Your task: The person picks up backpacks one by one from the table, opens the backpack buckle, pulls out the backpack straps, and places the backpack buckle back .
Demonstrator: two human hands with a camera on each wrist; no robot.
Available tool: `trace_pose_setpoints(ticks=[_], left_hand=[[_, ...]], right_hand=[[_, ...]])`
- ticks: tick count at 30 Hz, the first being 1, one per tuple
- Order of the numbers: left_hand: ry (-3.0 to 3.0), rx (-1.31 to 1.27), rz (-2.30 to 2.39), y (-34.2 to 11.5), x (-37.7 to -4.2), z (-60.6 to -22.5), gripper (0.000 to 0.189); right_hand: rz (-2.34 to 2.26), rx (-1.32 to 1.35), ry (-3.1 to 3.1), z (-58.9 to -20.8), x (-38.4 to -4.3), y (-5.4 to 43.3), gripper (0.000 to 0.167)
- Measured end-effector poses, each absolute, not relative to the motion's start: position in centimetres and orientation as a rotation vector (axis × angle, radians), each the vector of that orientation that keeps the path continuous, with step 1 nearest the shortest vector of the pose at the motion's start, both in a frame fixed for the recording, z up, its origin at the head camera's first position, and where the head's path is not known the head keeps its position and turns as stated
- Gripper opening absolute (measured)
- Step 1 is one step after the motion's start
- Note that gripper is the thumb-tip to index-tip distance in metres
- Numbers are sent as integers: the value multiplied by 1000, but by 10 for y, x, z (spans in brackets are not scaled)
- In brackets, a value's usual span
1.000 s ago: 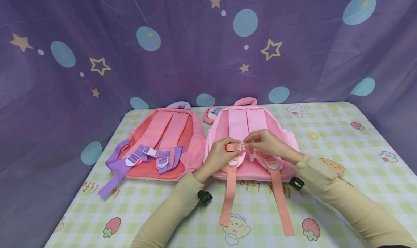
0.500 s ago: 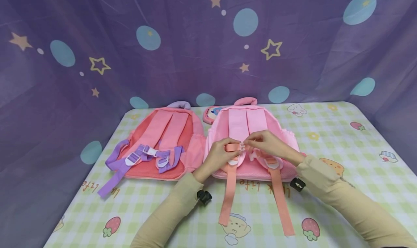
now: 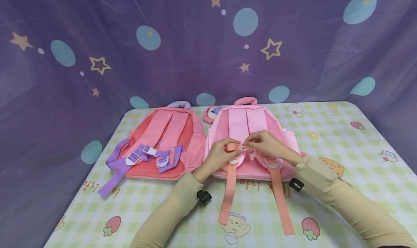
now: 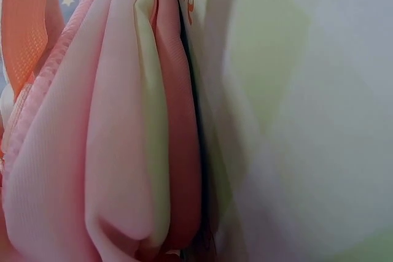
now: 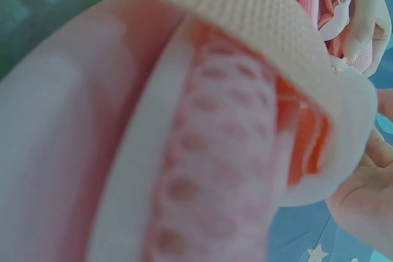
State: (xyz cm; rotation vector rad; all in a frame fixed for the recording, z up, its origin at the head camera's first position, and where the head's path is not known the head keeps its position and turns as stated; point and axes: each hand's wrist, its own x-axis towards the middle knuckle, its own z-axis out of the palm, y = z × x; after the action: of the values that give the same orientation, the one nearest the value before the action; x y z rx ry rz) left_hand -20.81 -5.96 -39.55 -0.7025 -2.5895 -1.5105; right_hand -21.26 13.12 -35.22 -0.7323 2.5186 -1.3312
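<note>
A pink backpack (image 3: 277, 123) lies with its strap side up on the table. Over its middle, my left hand (image 3: 216, 156) holds a looped orange strap (image 3: 232, 147) between thumb and fingers. At the end of this strap sits a small whitish plastic buckle (image 3: 243, 147), which my right hand (image 3: 268, 143) pinches from the other side. Fingers partly cover the buckle, so I cannot tell if its halves are joined. Two orange strap tails (image 3: 282, 208) hang toward the front. In the right wrist view, a white strap adjuster (image 5: 353, 145) shows large, with parts of both hands beyond it.
To the left lies a coral backpack (image 3: 193, 146) with purple straps (image 3: 114, 179) and a fastened white buckle (image 3: 151, 151). A small round pink item (image 3: 211, 114) peeks out behind the bags. Green checked cloth (image 3: 182, 226) covers the table; a purple curtain (image 3: 195, 59) hangs behind.
The fingertips of my right hand have shifted slightly left, onto the buckle, and cover more of it. The left hand stays nearly still; both backpacks have not moved.
</note>
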Motion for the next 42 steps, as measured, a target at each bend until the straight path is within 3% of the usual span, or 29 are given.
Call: trace_pose_setpoints(ticks=[17, 42], left_hand=[[-2615, -571, -1462, -53, -204, -388, 9], [-2607, -552, -1646, -57, -199, -387, 14]], right_hand=[[-1312, -696, 2552, -369, -221, 135, 14], [-1314, -671, 2590, -372, -219, 138, 16]])
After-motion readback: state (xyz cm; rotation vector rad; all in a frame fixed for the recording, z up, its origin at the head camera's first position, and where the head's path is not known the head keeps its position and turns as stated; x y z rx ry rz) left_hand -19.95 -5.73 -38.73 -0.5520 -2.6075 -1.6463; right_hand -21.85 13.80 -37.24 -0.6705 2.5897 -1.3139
